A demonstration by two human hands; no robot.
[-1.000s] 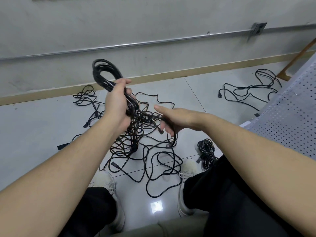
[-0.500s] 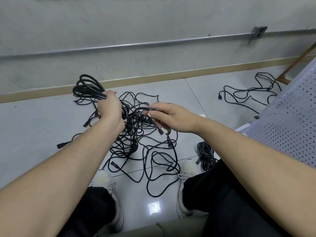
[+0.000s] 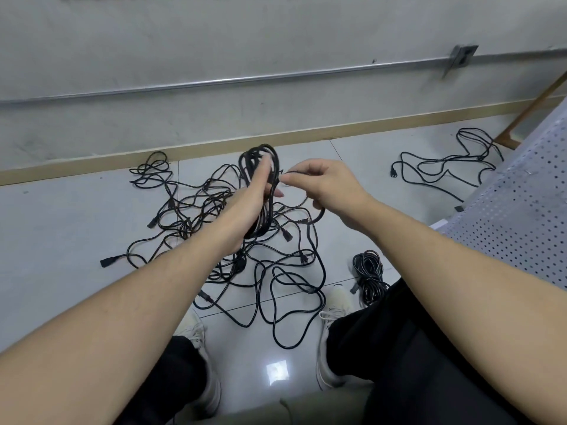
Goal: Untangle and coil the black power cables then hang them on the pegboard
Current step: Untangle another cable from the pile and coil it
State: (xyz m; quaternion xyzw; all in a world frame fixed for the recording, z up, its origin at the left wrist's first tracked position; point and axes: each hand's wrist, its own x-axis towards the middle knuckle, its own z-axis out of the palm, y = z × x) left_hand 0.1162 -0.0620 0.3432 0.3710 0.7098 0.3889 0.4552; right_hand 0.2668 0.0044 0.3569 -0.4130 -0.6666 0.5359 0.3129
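Nearest are the person's knees in black trousers (image 3: 408, 363) and two pale shoes (image 3: 336, 305) planted on the grey tile floor (image 3: 61, 240). Just beside the right shoe lies a finished coil (image 3: 368, 276), wound tight. Between and beyond the shoes a tangle (image 3: 270, 271) of black cables spreads over the tiles, plugs poking out at its edges.

Above the tangle both forearms reach forward. The left hand (image 3: 251, 197) has its fingers wrapped round a bundle (image 3: 260, 167) of looped cable, held upright, loops rising above the hand and hanging below it. The right hand (image 3: 325, 187) is close beside it, thumb and forefinger pinching a strand (image 3: 316, 217) that leads from the bundle and curves under the palm.

At right stands a pale perforated pegboard (image 3: 521, 216). Farther off, near it, a loose cable (image 3: 445, 167) lies apart from the tangle. Beyond runs a tan skirting (image 3: 306, 136), then the grey wall (image 3: 214, 35) with a metal conduit (image 3: 245, 79).
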